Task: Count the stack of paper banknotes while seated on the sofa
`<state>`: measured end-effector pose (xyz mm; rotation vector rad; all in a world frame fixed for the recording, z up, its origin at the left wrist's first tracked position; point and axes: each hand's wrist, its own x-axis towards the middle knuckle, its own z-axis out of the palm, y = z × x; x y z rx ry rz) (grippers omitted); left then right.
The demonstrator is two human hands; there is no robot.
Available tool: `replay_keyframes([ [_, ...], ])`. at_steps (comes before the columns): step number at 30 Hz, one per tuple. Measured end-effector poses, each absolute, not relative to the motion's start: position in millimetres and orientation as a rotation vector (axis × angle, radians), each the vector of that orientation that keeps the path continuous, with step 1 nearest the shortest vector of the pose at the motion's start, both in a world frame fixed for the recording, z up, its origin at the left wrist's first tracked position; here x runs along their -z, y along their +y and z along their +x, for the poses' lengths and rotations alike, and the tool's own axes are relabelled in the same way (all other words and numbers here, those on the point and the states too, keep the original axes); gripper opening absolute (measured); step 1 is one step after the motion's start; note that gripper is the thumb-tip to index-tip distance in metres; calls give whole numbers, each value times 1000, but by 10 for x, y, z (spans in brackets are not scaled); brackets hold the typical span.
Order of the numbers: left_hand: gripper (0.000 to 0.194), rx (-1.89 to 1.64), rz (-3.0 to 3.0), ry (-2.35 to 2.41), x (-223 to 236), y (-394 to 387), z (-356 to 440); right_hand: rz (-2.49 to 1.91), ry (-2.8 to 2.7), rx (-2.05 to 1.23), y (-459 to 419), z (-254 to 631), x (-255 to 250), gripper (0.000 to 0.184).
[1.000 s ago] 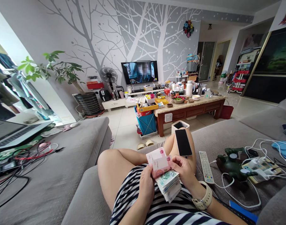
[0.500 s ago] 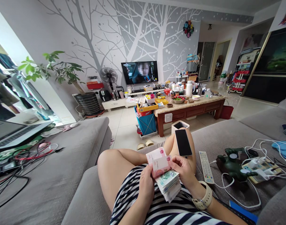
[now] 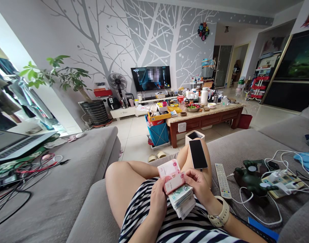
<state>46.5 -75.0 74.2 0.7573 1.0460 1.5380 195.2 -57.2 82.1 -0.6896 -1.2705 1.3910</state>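
Note:
My left hand [image 3: 159, 199] is closed on the left side of some red and pink banknotes [image 3: 171, 173], thumb on top. Between thumb and finger, my right hand [image 3: 201, 184] pinches the right edge of the front red note. Below these, a thick stack of banknotes [image 3: 183, 202] lies over my lap, with a green 50 note uppermost; which fingers touch it underneath is hidden. A phone [image 3: 198, 154] rests screen up on my right leg, just beyond my right hand. I wear a cream watch [image 3: 221, 212] on my right wrist.
Right of me on the sofa lie a remote control [image 3: 223, 181], a dark green figure [image 3: 254, 180] and a power strip [image 3: 286, 184] with white cables. A laptop [image 3: 20, 143] and tangled cords sit at left. Ahead stands a cluttered coffee table [image 3: 205, 118].
The front red note in my right hand has tilted down toward me, showing more of the red notes behind it. My left hand and the stack have hardly moved.

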Motion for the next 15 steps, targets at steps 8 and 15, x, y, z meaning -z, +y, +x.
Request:
replay_keyframes([
  [8, 26, -1547, 788, 1118, -689, -740, 439, -644, -1243, -1414, -542, 1952, -766, 33],
  [15, 23, -1518, 705, 1014, -727, -776, 478, -765, -1236, -1348, -496, 1943, -729, 32],
])
